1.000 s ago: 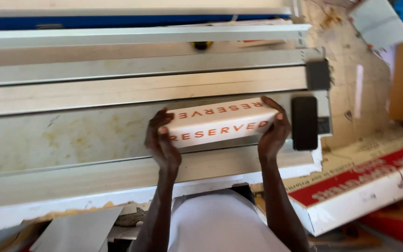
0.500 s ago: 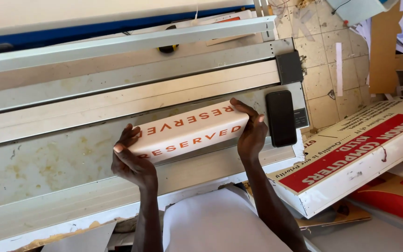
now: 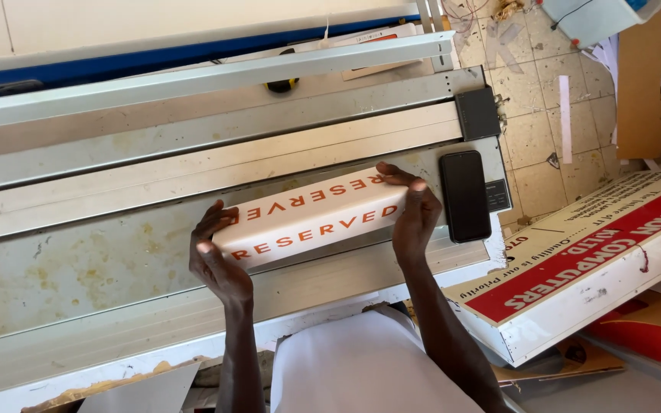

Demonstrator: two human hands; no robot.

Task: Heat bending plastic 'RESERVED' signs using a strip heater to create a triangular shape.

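We hold a folded white table sign (image 3: 311, 218) with orange lettering by its two short ends, our left hand (image 3: 216, 260) cupping the end at 8 o'clock, our right hand (image 3: 415, 214) the end at 2 o'clock. It sits tilted on the worn metal machine bed (image 3: 78, 283), a black phone (image 3: 464, 195) just beside it at 3 o'clock. We judge it light, stiff and smooth, likely to crease, so gripping the ends suits it.
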